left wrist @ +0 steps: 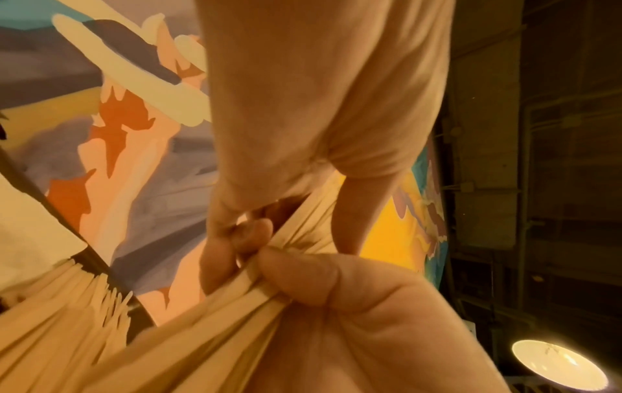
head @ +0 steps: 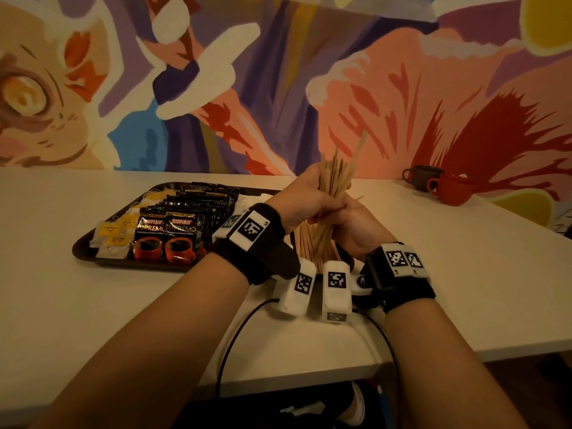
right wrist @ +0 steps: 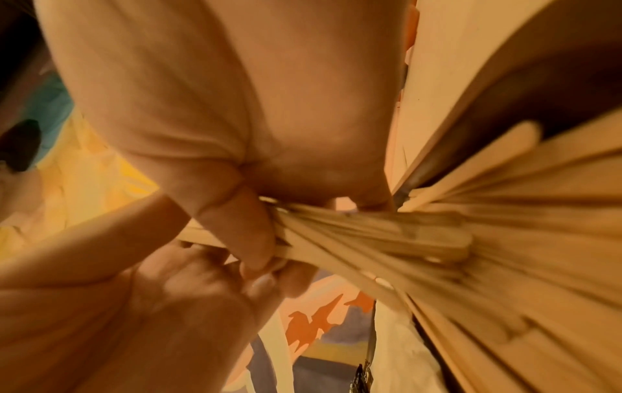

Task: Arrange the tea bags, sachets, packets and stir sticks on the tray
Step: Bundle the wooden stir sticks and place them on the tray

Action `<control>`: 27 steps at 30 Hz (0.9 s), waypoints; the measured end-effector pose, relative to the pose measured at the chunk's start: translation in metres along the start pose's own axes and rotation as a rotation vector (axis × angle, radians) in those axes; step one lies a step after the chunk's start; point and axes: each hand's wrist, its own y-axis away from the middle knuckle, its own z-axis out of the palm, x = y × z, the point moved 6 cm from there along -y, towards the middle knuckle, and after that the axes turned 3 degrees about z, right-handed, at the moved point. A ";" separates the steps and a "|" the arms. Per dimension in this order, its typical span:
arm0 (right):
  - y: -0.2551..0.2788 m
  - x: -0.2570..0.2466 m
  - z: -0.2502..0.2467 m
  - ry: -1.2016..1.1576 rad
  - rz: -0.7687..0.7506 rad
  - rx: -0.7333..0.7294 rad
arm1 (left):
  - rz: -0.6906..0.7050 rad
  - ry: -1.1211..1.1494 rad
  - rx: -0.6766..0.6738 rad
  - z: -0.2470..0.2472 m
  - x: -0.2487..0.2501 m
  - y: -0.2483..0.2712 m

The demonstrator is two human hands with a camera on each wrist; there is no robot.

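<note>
While both hands (head: 312, 199) grip stir sticks (head: 334, 178);

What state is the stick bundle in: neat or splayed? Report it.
Splayed. Both hands, left hand and right hand, grip the stir sticks at mid-length; the ends fan out unevenly above and below the grip.

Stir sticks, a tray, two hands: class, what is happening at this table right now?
A person grips a fanned bundle of wooden stir sticks with both hands, the left hand and right hand wrapped round its middle, above the right end of the dark tray. On the tray, black coffee packets lie in overlapping rows, with yellow-tagged tea bags along their left. Two mugs stand farther back on the white table. The sticks are not yet laid down.
</note>
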 end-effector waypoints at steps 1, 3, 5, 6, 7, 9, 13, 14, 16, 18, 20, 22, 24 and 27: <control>0.001 -0.001 0.000 0.016 -0.007 0.003 | -0.005 -0.003 -0.004 0.001 -0.002 -0.001; 0.003 -0.003 0.001 0.027 -0.013 -0.007 | -0.016 0.008 0.005 0.002 -0.005 -0.003; 0.004 -0.005 0.003 0.020 -0.019 -0.030 | -0.032 0.037 0.024 0.002 -0.006 -0.003; 0.005 -0.005 0.003 0.019 -0.022 -0.042 | -0.037 0.049 0.030 0.001 -0.007 -0.003; 0.006 -0.006 0.004 0.019 -0.023 -0.053 | -0.038 0.059 0.030 0.001 -0.007 -0.003; 0.006 -0.005 0.003 0.025 -0.014 -0.055 | -0.036 0.070 0.031 0.001 -0.008 -0.003; 0.005 -0.003 0.001 0.003 -0.015 -0.036 | -0.023 0.091 0.025 0.004 -0.006 -0.002; 0.005 -0.004 0.002 -0.014 -0.026 -0.036 | -0.014 0.092 0.013 0.006 -0.003 -0.002; 0.004 -0.004 0.002 -0.049 -0.047 -0.041 | 0.005 0.100 -0.004 0.007 0.000 -0.001; 0.004 -0.005 0.001 -0.063 -0.056 -0.040 | 0.019 0.120 -0.017 0.009 0.003 0.000; 0.003 -0.005 0.000 -0.057 -0.049 -0.035 | 0.021 0.139 -0.033 0.011 0.003 0.001; 0.001 -0.002 -0.001 -0.044 -0.022 -0.036 | 0.016 0.152 -0.044 0.012 0.002 0.003; -0.001 0.002 -0.001 -0.030 0.020 -0.044 | 0.013 0.158 -0.043 0.010 0.002 0.003; -0.002 0.005 -0.003 0.005 0.046 -0.051 | 0.022 0.153 -0.053 0.010 0.004 0.003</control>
